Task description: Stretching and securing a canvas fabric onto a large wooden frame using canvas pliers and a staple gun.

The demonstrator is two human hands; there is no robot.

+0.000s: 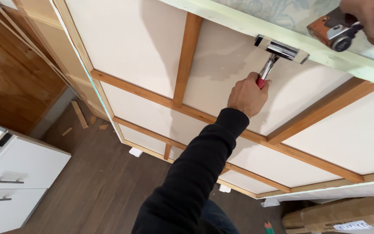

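Below you lies a dark wood-plank floor (pixel 104 186), with a few short wood offcuts (pixel 79 115) scattered near the wall. At your lower left stands a white cabinet (pixel 18 173) with two drawers and slim metal handles. Behind it you see a wall of warm brown wood panelling (pixel 14 82). At your lower right rests a long cardboard box (pixel 338 214). Soft, even light fills the room.

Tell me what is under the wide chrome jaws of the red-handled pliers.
The wide chrome pliers clamp pale fabric over the frame's edge. The wood beneath is covered. The left hand grips the handles.
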